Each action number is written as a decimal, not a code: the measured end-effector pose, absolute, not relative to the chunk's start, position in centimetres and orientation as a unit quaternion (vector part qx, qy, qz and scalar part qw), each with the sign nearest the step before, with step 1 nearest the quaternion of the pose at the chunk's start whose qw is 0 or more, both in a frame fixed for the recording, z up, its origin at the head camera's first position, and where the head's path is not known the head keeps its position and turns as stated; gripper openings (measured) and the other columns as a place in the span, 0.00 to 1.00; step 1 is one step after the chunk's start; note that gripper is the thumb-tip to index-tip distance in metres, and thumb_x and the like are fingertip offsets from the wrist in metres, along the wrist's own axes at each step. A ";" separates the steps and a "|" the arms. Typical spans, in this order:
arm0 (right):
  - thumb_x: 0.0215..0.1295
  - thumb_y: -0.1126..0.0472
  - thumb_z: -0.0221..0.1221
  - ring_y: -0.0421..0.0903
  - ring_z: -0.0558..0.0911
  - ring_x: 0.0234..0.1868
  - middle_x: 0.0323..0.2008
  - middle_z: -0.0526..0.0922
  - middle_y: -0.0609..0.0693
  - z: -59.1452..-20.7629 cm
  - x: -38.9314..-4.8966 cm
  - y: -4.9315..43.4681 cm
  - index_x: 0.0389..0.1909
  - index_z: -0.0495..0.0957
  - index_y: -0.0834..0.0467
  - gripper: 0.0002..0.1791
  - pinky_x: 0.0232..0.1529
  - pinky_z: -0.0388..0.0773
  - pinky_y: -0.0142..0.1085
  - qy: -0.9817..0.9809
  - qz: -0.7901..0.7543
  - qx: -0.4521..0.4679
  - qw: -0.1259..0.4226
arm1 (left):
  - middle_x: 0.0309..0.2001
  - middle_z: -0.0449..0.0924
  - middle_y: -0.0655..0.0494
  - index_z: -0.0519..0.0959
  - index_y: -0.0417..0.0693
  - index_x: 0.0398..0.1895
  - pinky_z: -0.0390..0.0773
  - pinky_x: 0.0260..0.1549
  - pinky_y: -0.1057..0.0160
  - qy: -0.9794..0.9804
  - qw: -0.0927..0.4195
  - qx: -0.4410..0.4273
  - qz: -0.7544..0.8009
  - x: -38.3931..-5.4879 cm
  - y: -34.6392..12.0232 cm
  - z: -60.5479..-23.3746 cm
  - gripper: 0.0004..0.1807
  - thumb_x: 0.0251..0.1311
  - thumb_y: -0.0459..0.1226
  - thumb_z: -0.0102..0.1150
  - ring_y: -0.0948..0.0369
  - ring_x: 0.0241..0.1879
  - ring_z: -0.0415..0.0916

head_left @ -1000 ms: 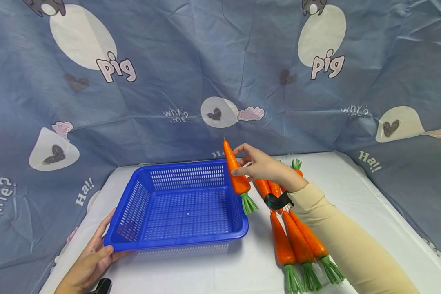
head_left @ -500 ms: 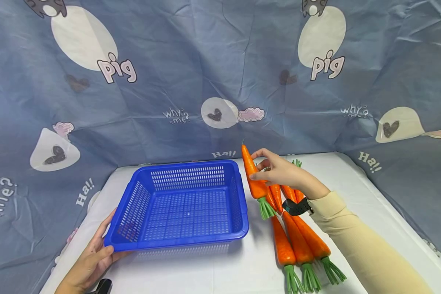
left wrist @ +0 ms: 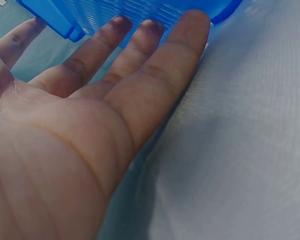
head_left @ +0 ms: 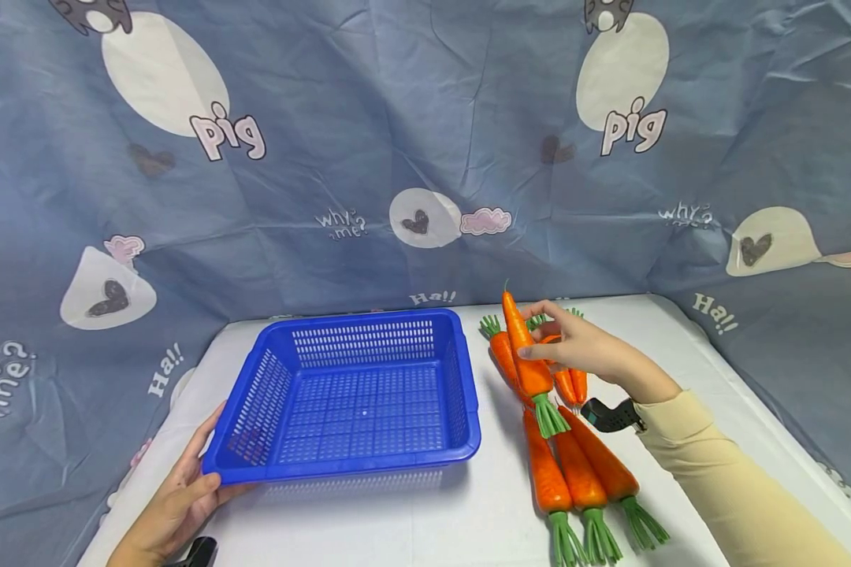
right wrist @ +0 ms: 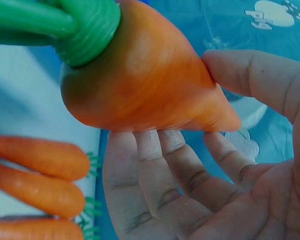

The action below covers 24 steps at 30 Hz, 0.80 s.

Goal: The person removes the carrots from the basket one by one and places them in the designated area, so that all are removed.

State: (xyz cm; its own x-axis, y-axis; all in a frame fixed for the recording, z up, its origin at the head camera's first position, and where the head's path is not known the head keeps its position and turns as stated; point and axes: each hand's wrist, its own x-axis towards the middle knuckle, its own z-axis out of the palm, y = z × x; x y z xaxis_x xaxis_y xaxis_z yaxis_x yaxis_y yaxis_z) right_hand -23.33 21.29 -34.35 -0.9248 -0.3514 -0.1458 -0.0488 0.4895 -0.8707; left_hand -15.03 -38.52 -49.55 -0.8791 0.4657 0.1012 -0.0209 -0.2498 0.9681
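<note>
An orange carrot (head_left: 528,354) with green stem stubs hangs tip-up over the pile. My right hand (head_left: 587,346) pinches it between thumb and fingertips; in the right wrist view the thick end of the carrot (right wrist: 140,75) faces the camera. My left hand (head_left: 180,492) holds the front left corner of a blue plastic basket (head_left: 340,466), a digit over the rim and other fingers outside it. In the left wrist view its extended fingers (left wrist: 155,75) meet the basket's slatted side (left wrist: 97,20). The basket floor is bare.
Three carrots (head_left: 577,461) lie side by side right of the basket, stems toward me. Behind them lie several more carrots (head_left: 502,354), stems pointing away, partly hidden by my right hand. A white cloth (head_left: 354,528) covers the table; a printed blue curtain (head_left: 312,181) hangs behind.
My right hand has carried the carrot from over the basket's right rim rightward and slightly down, over the pile. The left hand and the basket have stayed in place.
</note>
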 end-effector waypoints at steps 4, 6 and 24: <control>0.72 0.58 0.68 0.48 0.82 0.42 0.52 0.75 0.59 -34.5 -22.8 22.9 0.71 0.63 0.58 0.33 0.45 0.86 0.42 0.849 -0.494 -0.105 0.154 | 0.78 0.68 0.73 0.39 0.76 0.88 0.84 0.64 0.54 0.583 0.162 0.192 0.773 -15.1 -38.6 -49.7 0.44 0.83 0.32 0.45 0.61 0.72 0.77; 0.73 0.57 0.68 0.48 0.81 0.42 0.52 0.74 0.59 -34.7 -22.4 23.8 0.72 0.63 0.59 0.33 0.44 0.85 0.42 0.849 -0.495 -0.101 0.154 | 0.78 0.68 0.72 0.39 0.76 0.88 0.84 0.64 0.54 0.579 0.162 0.194 0.775 -15.1 -38.6 -49.7 0.44 0.83 0.32 0.45 0.61 0.72 0.77; 0.74 0.57 0.66 0.44 0.86 0.43 0.47 0.80 0.56 -37.2 -20.6 31.1 0.76 0.61 0.61 0.37 0.48 0.87 0.43 0.840 -0.508 -0.059 0.182 | 0.76 0.71 0.72 0.40 0.77 0.88 0.85 0.63 0.54 0.597 0.157 0.164 0.769 -15.1 -38.6 -49.4 0.43 0.82 0.33 0.45 0.61 0.70 0.79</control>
